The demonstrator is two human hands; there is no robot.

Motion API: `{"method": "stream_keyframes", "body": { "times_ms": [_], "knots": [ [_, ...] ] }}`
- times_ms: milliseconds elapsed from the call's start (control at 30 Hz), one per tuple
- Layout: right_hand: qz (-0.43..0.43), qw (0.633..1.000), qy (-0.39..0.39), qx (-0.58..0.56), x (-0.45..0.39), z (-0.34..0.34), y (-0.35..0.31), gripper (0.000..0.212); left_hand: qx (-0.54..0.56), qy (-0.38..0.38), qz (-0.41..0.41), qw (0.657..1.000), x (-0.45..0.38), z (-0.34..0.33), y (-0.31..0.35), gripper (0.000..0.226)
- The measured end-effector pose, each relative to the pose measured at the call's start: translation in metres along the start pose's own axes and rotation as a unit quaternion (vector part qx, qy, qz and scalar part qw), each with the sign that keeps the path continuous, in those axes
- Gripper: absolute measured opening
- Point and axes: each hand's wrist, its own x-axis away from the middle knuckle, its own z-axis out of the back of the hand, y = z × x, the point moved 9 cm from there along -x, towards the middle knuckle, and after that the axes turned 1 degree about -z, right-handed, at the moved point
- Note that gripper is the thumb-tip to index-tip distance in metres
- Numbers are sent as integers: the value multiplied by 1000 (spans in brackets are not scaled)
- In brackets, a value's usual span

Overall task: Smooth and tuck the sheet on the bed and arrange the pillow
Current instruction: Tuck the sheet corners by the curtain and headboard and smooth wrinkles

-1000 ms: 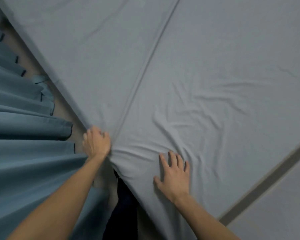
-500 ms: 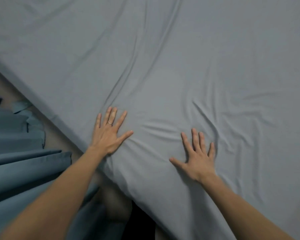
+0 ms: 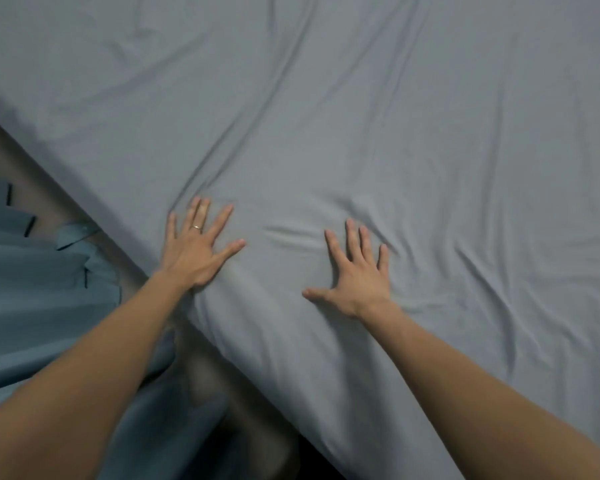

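Both hands are flat on the bed, nothing gripped. The left hand (image 3: 196,249) has its fingers spread and straight, palm pressing the sheet (image 3: 378,133) right by the near corner of the mattress, with a ring (image 3: 196,227) on one finger. The right hand (image 3: 355,275) lies the same way, fingers splayed and pressed down, a bit further in from the edge and apart from the left one.

Between them there's a little bunched ridge (image 3: 291,235) of fabric, and long creases run from the left fingertips up across the bed. More fine wrinkles fan out to the right of the right hand. So the sheet is on and covers the mattress as far as I can see, but it's far from smooth.

The side of the sheet drops over the edge by the corner; can't tell whether it's tucked under there. Left of the bed hangs a blue pleated curtain (image 3: 32,289).

My guess: the smoothing has barely got going, tucking is unconfirmed, and there's no pillow anywhere in view, so that part's all still left.
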Motion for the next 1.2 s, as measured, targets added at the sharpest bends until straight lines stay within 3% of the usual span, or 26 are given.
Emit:
{"method": "stream_keyframes", "body": {
  "times_ms": [167,233,300,367,433,600,700,767,833,900,967,1067,1200],
  "knots": [
    [-6,1000,5,2,1,5,-4,121,10,-36,102,994,2,9,-68,84],
    [-14,1000,1,-1,1,7,-8,123,8,9,110,994,-9,28,-59,87],
    [-21,1000,-5,-1,2,10,-10,124,20,47,51,997,-30,46,-24,88],
    [-27,999,-14,18,0,15,-14,124,30,9,-40,999,-49,47,17,89],
    [-30,999,-18,28,-2,19,-18,125,11,-43,-70,997,-58,34,26,91],
    [-24,999,-37,22,-1,16,-16,126,6,-90,136,987,-24,13,-88,90],
    [-26,999,-39,24,-1,14,-17,126,-1,-125,205,971,-13,24,-110,90],
    [-26,999,-30,22,-1,19,-19,124,-40,-28,168,985,-31,58,-73,88],
    [-19,999,37,19,-4,39,-15,116,-26,53,34,998,-60,84,5,79],
    [0,995,102,23,-13,62,-11,113,4,47,-100,994,-81,88,94,73],
    [10,997,75,7,-28,69,1,120,6,3,-173,985,-94,74,161,71],
    [-28,999,-24,-1,-37,56,38,123,-18,-46,-167,985,-100,41,183,73],
    [-67,997,-28,15,-26,51,82,120,1,-20,-44,999,-83,25,96,77]
  ]
}}
